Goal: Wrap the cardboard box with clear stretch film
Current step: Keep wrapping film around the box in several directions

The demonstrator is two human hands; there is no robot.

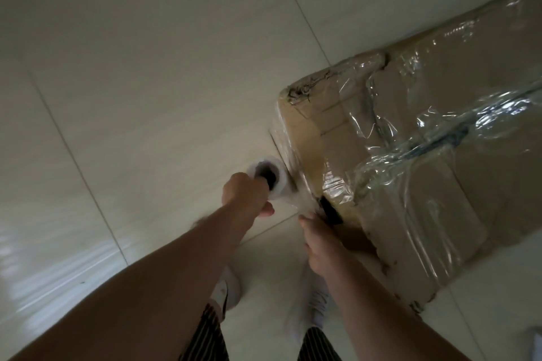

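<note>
A large brown cardboard box [434,190] stands on the floor at the right, its top and sides covered with shiny, wrinkled clear film. A white roll of stretch film [271,177] with a dark core is held close to the box's near left corner. My left hand [246,195] is closed on the upper end of the roll. My right hand [321,239] grips the lower end, a black handle [330,211], against the box's side. Film runs from the roll onto the box corner. The picture is blurred by motion.
Pale glossy floor tiles [146,82] fill the left and top of the view. My white shoes [311,311] and striped trouser legs stand just below the hands, near the box's front corner.
</note>
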